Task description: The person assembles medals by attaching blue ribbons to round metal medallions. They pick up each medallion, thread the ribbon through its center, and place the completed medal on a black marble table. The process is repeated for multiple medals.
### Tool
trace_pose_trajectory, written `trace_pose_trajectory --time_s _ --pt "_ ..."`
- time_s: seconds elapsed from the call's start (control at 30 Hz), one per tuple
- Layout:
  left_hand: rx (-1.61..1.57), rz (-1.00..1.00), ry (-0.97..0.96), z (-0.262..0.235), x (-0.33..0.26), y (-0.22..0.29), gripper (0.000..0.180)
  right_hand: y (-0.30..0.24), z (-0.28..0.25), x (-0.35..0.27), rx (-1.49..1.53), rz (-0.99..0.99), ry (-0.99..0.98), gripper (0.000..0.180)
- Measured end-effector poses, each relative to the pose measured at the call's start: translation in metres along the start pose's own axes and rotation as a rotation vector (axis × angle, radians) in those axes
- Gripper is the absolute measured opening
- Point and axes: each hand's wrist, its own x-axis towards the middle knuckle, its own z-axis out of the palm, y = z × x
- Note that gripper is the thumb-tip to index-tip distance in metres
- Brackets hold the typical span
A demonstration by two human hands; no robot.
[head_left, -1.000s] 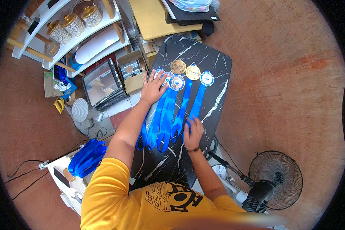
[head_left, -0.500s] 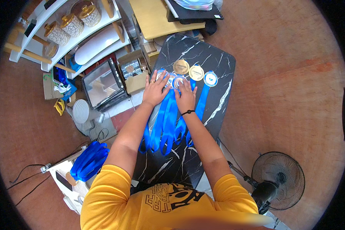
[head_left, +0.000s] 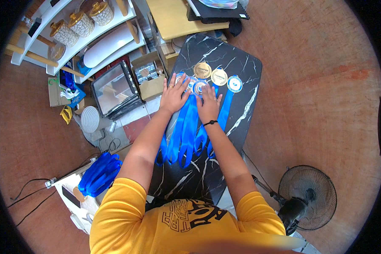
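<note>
**Both hands flat on a row of medals**

While the fisheye bends everything near the rim, the middle is clear enough: a black marble-look table with white veins, its near end hidden behind the person's yellow shirt. Lower right there's a floor fan, partly tucked behind the right shoulder. A white shelf unit at top left is cut off by the dark edge, so the patterned jars with gold lids on it are hard to read.

On the table, a bunch of blue ribbons fans out toward the person, running between the two forearms. How many there are, can't tell, they overlap too much. Another heap of blue ribbons sits on a white stand off to the left, well apart.

Left hand lies open, fingers spread, palm down on the leftmost medals, mostly covering them. Right hand is just beside it, also open and flat, fingertips touching a silvery medal; there's a dark band on that wrist. Beyond the fingers, two gold medals lie uncovered, and a blue-rimmed medal sits just right of the right hand, its ribbon trailing alongside.
</note>
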Motion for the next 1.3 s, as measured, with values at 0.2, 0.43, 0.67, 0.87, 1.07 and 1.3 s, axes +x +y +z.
trace_pose_trajectory --time_s 0.2,0.43,0.67,0.87,1.07,1.3 --pt "-0.07 0.031 0.045 -0.012 -0.002 0.0 0.05 0.007 -0.047 -0.071 0.143 -0.021 -0.005 0.041" --pt "0.018 0.169 -0.113 -0.039 -0.071 0.027 0.049 0.006 -0.111 -0.195 0.243 0.041 -0.116 0.036" --pt "0.129 0.141 -0.296 -0.06 -0.143 0.035 0.054 0.001 -0.152 -0.266 0.276 0.091 -0.144 0.034" --pt "0.111 0.157 -0.275 -0.073 -0.17 0.047 0.043 -0.002 -0.173 -0.288 0.288 0.082 -0.114 0.034" --pt "0.209 0.126 -0.335 -0.082 -0.179 0.055 0.038 -0.001 -0.192 -0.304 0.27 0.088 -0.101 0.032" --pt "0.206 0.063 -0.384 -0.085 -0.204 0.061 0.042 0.002 -0.206 -0.331 0.307 0.078 -0.06 0.031"
